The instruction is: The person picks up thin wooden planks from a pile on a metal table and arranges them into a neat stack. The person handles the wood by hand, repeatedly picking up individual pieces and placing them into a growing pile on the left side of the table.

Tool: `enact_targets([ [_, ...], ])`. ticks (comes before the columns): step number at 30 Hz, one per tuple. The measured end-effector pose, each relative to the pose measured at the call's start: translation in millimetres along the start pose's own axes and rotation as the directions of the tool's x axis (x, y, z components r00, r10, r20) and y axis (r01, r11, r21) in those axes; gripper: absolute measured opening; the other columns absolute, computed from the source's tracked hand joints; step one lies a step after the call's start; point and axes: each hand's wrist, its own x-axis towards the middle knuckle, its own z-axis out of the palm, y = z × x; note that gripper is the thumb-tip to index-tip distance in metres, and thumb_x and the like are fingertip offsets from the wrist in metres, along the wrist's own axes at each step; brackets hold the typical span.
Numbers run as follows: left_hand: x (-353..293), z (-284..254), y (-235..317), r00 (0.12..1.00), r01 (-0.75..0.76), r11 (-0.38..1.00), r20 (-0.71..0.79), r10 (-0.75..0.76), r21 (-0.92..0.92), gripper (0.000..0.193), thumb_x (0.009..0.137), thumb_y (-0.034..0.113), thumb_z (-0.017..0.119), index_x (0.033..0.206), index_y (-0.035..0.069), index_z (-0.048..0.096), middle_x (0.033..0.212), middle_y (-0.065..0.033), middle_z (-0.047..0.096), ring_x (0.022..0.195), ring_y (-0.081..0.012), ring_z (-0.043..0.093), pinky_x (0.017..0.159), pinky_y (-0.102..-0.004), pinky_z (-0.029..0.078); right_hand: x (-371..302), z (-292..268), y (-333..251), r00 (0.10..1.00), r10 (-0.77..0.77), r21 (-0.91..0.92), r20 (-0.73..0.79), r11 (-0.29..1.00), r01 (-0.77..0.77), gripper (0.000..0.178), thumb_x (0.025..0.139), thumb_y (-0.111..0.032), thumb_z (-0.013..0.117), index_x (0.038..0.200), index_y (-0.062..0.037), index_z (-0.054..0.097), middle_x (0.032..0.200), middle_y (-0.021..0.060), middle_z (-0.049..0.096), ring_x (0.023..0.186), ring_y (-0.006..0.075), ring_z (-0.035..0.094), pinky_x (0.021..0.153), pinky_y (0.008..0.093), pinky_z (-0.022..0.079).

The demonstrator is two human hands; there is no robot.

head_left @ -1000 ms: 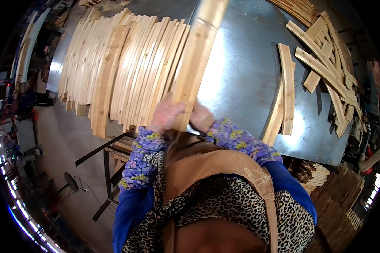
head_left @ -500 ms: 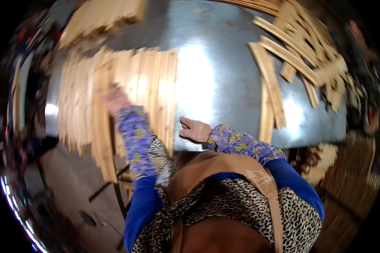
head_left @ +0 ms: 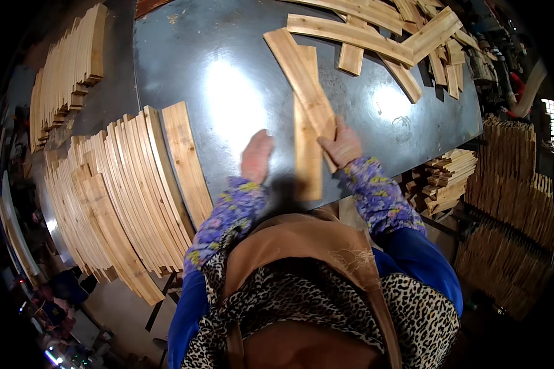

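My right hand is closed round the near end of a wooden slat, thumb on one side and fingers on the other. That slat lies slanted across a second wooden slat, which rests on the metal tabletop. Over the tabletop to the left, my left hand holds nothing, its fingers stretched out. Farther left, one slat lies beside a long row of slats packed side by side. A loose slat lies on top of that row.
A jumbled heap of slats covers the far right of the table. Another row of slats stands at the far left. Below the table's right edge are a small pile of wood and tall stacks of slats.
My left hand has left the row of slats and come right over the bare metal. My right hand has moved right and taken hold of the slanted slat. The view has turned to the right.
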Motion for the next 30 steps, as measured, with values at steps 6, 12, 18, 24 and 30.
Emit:
enact_targets([
  [6, -3.2, 55.4, 37.4, 0.980, 0.188, 0.978, 0.090, -0.180, -0.086, 0.049, 0.103, 0.031, 0.063, 0.138, -0.003, 0.066, 0.122, -0.0180, 0.076, 0.109, -0.0271, 0.073, 0.099, -0.0394, 0.055, -10.9, 67.9, -26.8, 0.985, 0.141, 0.819, 0.095, 0.552, -0.158, 0.101, 0.096, -0.045, 0.077, 0.164, 0.0138, 0.031, 0.145, 0.0312, 0.064, 0.127, 0.0334, 0.068, 0.108, 0.0421, 0.054],
  [12, -7.1, 21.5, 17.9, 0.937, 0.346, 0.871, 0.181, -0.300, -0.349, 0.049, 0.106, 0.033, 0.060, 0.140, -0.002, 0.066, 0.123, -0.0200, 0.076, 0.115, -0.0331, 0.073, 0.105, -0.0436, 0.055, 30.6, 69.3, -64.9, 0.949, -0.131, 0.665, 0.286, 0.741, -0.098, 0.071, 0.095, -0.043, 0.072, 0.143, 0.0085, 0.060, 0.119, 0.0276, 0.076, 0.112, 0.0378, 0.074, 0.099, 0.0441, 0.057],
  [18, -81.6, -137.6, 28.8, 0.724, -0.610, 0.161, 0.629, -0.283, 0.776, 0.048, 0.105, 0.051, 0.057, 0.119, 0.010, 0.079, 0.113, -0.0148, 0.071, 0.116, -0.0324, 0.065, 0.121, -0.0538, 0.037, 32.9, 115.8, -119.3, 0.971, -0.235, 0.323, 0.051, 0.924, 0.207, 0.089, 0.092, -0.038, 0.068, 0.166, -0.0002, 0.038, 0.144, 0.0328, 0.063, 0.134, 0.0452, 0.063, 0.119, 0.0468, 0.049],
  [24, -121.2, -176.0, 63.9, 0.633, -0.698, -0.071, 0.568, -0.525, 0.712, 0.050, 0.107, 0.055, 0.051, 0.109, 0.016, 0.083, 0.111, -0.0056, 0.073, 0.119, -0.0258, 0.061, 0.127, -0.0560, 0.027, -23.9, 131.5, -201.2, 0.938, -0.246, 0.296, 0.243, 0.940, 0.170, 0.092, 0.091, -0.037, 0.070, 0.166, 0.0023, 0.034, 0.139, 0.0330, 0.065, 0.126, 0.0444, 0.067, 0.111, 0.0464, 0.054],
  [30, -144.6, -225.0, 44.5, 0.918, -0.355, 0.336, 0.257, 0.301, 0.872, 0.039, 0.103, 0.040, 0.061, 0.098, 0.005, 0.078, 0.094, -0.0116, 0.071, 0.104, -0.0299, 0.064, 0.103, -0.0521, 0.045, -109.0, 239.3, -256.8, 0.718, -0.633, 0.280, 0.289, 0.773, 0.569, 0.078, 0.090, -0.042, 0.076, 0.150, 0.0006, 0.050, 0.137, 0.0300, 0.063, 0.121, 0.0409, 0.068, 0.105, 0.0478, 0.056],
])
